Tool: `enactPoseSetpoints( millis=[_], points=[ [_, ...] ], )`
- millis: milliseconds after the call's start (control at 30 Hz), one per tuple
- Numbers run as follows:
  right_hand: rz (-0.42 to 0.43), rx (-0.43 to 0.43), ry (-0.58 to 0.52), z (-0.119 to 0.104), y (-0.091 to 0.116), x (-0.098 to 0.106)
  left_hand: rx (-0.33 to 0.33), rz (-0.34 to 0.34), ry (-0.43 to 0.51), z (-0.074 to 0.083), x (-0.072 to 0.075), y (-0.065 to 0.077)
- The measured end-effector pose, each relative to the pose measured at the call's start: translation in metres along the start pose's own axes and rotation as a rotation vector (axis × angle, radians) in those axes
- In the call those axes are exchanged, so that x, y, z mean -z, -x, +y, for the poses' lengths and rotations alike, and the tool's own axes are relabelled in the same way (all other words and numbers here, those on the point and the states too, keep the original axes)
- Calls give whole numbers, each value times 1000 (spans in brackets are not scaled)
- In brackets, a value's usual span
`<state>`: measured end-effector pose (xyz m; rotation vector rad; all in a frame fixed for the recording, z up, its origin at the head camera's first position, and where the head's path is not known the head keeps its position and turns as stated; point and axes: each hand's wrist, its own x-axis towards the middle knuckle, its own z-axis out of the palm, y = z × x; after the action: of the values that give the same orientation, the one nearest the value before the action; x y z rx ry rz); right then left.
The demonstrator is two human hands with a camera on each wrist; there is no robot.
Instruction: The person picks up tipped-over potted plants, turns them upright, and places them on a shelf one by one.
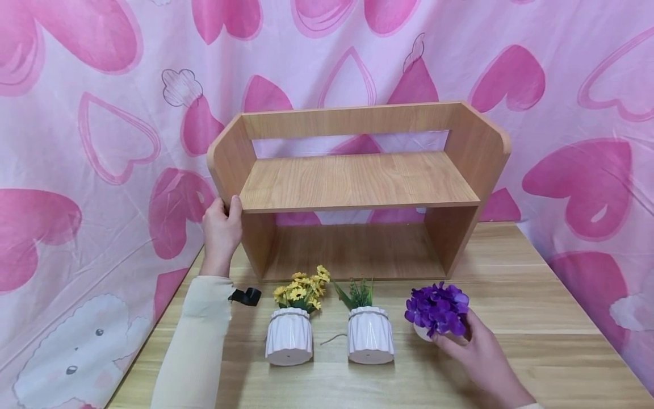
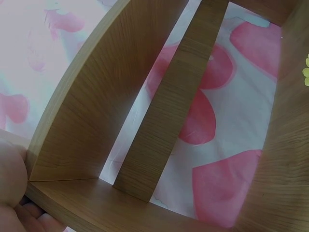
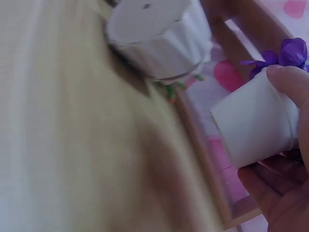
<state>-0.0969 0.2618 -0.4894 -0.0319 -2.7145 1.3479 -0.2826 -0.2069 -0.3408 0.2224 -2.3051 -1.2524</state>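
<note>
Gripping the purple pot (image 1: 437, 309) by its white wall, the right hand (image 1: 480, 358) curls thumb and fingers round it, right of the yellow pot (image 1: 289, 338) and green pot (image 1: 370, 336), which lie on their sides before the shelf (image 1: 357, 180); a level hold clear of the blooms should suit. The left hand (image 1: 222, 234) clasps the shelf's left side between thumb and fingers, where light, steady pressure seems enough. Heart-print cloth (image 1: 122, 221) hangs behind the pale wood table (image 1: 552, 312).
</note>
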Motion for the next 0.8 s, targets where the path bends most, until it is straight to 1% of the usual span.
enactPoseSetpoints(
  millis=[67, 300, 400, 567, 667, 800],
  points=[
    [8, 11, 1, -7, -5, 6, -4, 3, -2, 0, -1, 0],
    [91, 173, 22, -34, -28, 24, -30, 31, 7, -1, -3, 1],
    [119, 225, 39, -47, -40, 32, -29, 36, 4, -2, -2, 1],
    [157, 313, 13, -65, -55, 43, -49, 46, -20, -4, -3, 2],
    [172, 333, 21, -75, -63, 49, -59, 58, -28, -4, -3, 2],
    [186, 314, 60, -88, -73, 59, -51, 55, -25, -3, -4, 1]
  ],
)
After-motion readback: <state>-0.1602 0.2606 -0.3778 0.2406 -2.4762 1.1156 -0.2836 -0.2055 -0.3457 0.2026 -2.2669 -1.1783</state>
